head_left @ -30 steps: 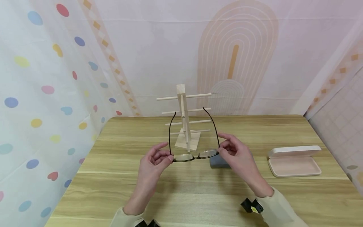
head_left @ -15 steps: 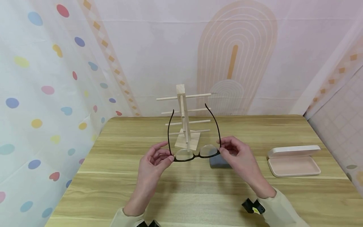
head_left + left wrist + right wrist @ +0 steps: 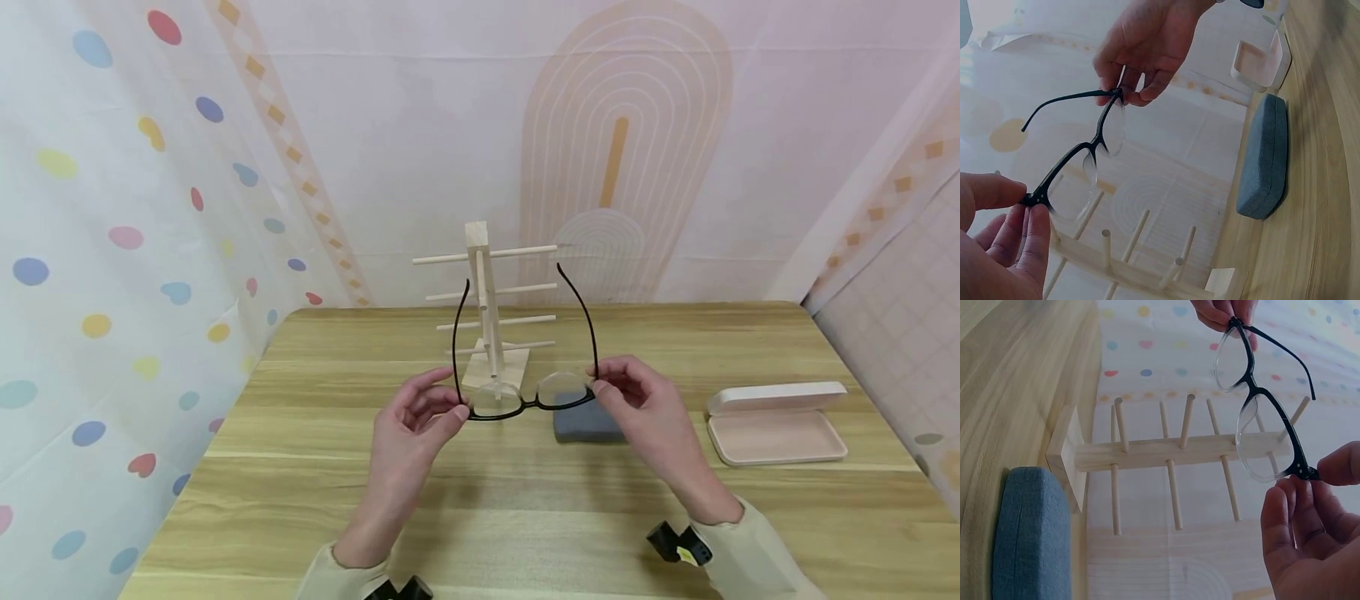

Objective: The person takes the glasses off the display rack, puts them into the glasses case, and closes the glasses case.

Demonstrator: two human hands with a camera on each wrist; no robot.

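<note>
- Head view: black-framed glasses [image 3: 530, 405] up in the air over the tabletop [image 3: 285, 467], near side of the wooden stand [image 3: 491, 329], held level-ish between both hands.
- Left hand [image 3: 412, 427]: thumb and fingertips closed in a pinch on the left hinge corner of the glasses. Other fingers loosely bent.
- Right hand [image 3: 651, 410]: same pinch on the right hinge corner, fingers bent behind the frame.
- Glasses: both temples unfolded, tips pointing far and up, overlapping the stand in the head view. Lenses clear, lower rims look transparent in both wrist views.
- Stand: square base on the tabletop, post upright, dowels out left and right in four rows, more dowels toward the near side.
- Blue-grey case [image 3: 588, 422]: closed, on the tabletop, near and right of the stand base, partly hidden by the right hand in the head view. Fabric-like surface in the right wrist view.
- White case [image 3: 776, 440]: farther right on the tabletop, lid up, pinkish lining showing.
- Pale sleeves [image 3: 750, 554] on both arms, black wrist camera [image 3: 678, 543] on the right, another on the left, cut off by the bottom edge.
- Patterned curtain [image 3: 375, 125] on the far side, coloured dots on the left.
</note>
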